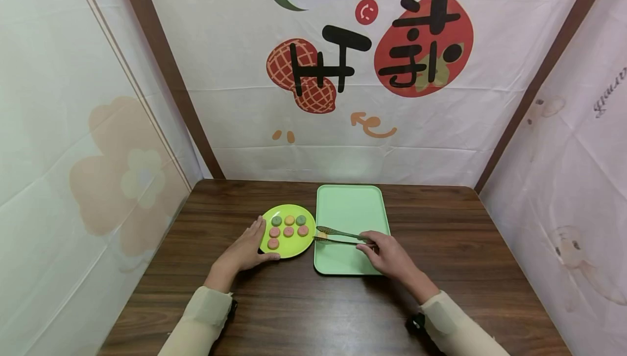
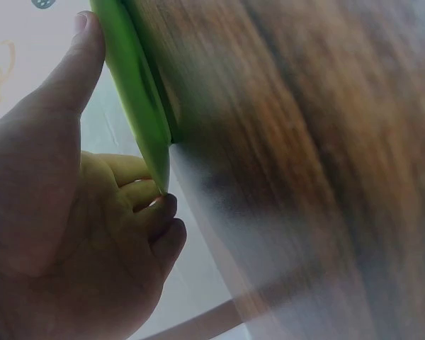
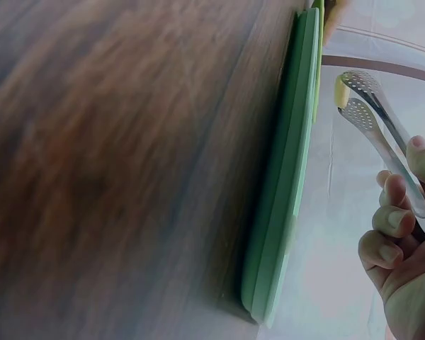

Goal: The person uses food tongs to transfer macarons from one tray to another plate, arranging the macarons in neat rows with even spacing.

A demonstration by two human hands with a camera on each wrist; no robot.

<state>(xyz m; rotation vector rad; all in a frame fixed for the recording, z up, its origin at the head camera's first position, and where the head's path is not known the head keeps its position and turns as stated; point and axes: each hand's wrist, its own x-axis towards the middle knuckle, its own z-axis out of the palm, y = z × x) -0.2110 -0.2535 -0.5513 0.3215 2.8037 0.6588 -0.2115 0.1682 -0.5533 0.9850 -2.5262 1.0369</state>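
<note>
My left hand (image 1: 247,248) spans the near-left rim of a lime-green round plate (image 1: 296,246), its thumb and fingers holding the edge in the left wrist view. On the plate lie several small macarons: two green, one yellow (image 1: 289,220) and several pink (image 1: 288,231). My right hand (image 1: 389,255) grips metal tongs (image 3: 400,152) with perforated tips. Between the tips is a yellow macaron (image 3: 341,92), raised above the pale green tray (image 1: 350,206) in the right wrist view. From the head it overlaps the tray's left edge, next to the plate.
Plate and tray stand side by side on a dark wood-grain table (image 1: 289,312). White printed cloth walls (image 1: 235,105) enclose the table at the back and both sides. Dark bands (image 1: 166,62) run along the cloth corners.
</note>
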